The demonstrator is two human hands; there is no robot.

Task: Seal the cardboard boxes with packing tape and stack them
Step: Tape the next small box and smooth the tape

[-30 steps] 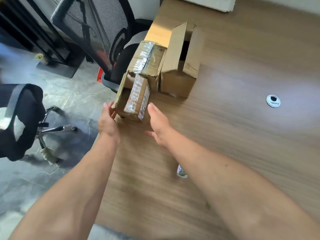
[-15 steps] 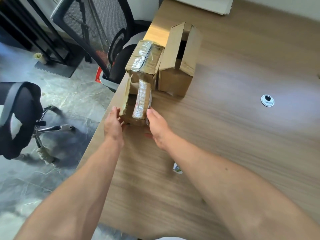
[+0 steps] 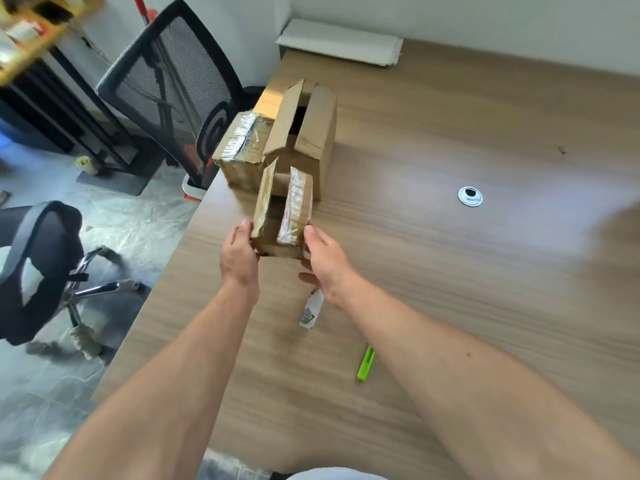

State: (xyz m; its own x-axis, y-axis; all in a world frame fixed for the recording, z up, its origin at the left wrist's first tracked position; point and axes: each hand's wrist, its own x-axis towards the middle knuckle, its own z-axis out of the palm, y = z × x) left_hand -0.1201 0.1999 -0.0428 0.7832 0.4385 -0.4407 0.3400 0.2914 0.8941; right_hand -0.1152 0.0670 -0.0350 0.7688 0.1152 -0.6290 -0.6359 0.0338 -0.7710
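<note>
wood desk (image 3: 450, 289) by a white wall, mesh chair (image 3: 173, 84) at its left edge. small box (image 3: 281, 233), flaps up, sits btwn left hand (image 3: 239, 256) & right hand (image 3: 325, 259), both grasping its near end.

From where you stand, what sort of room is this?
Probably an office: a long wooden desk with a round cable grommet, a black mesh-backed chair beside it, and a second chair on a wheeled base on the grey floor.
</note>
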